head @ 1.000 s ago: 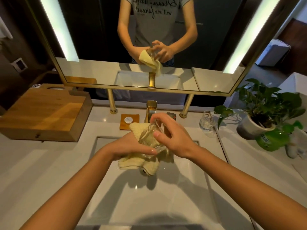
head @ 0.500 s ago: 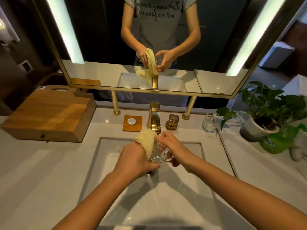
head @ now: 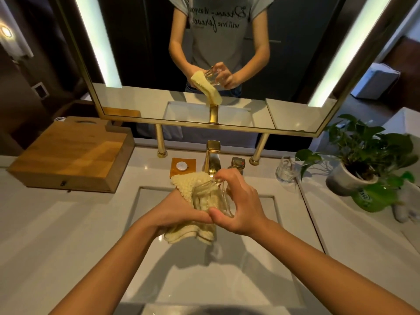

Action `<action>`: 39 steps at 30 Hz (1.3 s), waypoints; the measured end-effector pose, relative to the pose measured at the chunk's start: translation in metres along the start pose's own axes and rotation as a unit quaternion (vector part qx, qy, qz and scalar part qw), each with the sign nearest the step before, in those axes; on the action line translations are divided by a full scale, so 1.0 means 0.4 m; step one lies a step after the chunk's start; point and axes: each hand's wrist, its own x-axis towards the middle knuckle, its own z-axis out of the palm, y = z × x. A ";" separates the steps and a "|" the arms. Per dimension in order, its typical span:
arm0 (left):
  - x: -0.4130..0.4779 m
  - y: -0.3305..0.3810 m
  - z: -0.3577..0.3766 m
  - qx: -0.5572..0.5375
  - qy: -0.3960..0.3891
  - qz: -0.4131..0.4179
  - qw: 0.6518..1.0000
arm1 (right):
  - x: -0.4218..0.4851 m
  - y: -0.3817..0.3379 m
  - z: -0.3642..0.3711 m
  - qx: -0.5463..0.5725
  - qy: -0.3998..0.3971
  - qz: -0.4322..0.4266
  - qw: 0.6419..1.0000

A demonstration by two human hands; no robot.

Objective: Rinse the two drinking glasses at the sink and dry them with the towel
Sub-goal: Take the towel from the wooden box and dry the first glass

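Over the white sink basin (head: 159,280) I hold a clear drinking glass (head: 210,197) tilted on its side. My right hand (head: 241,205) grips it from the right, thumb below and fingers over the top. A pale yellow towel (head: 188,185) is bunched in my left hand (head: 175,212) and pressed against the glass, with part of the cloth showing through the glass wall. A loose end hangs below my hands. The second drinking glass (head: 286,170) stands upright on the counter, right of the tap and next to the plant.
A gold tap (head: 212,156) and its knob (head: 237,164) stand just behind my hands. A wooden soap dish (head: 183,167) sits left of the tap, a wooden box (head: 70,155) at far left. A potted plant (head: 363,160) and green bottle (head: 375,198) crowd the right counter.
The towel has shifted from standing bunched upright in my left hand to wrapping against the glass, and the glass has turned in my right hand. Both hands stayed over the basin.
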 end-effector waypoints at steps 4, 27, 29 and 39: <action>-0.035 -0.017 -0.027 -0.037 0.037 -0.010 0.999 | 0.009 -0.019 0.045 -0.025 0.025 -0.022 0.999; -0.448 -0.291 -0.467 -0.252 0.306 -0.197 0.897 | 0.253 -0.217 0.637 -0.056 -0.278 0.067 0.957; -0.480 -0.304 -0.497 -0.266 0.323 -0.200 0.886 | 0.268 -0.245 0.678 -0.099 -0.308 0.035 0.946; -0.556 -0.323 -0.535 -0.323 0.344 -0.175 0.864 | 0.277 -0.286 0.756 -0.150 -0.351 0.003 0.924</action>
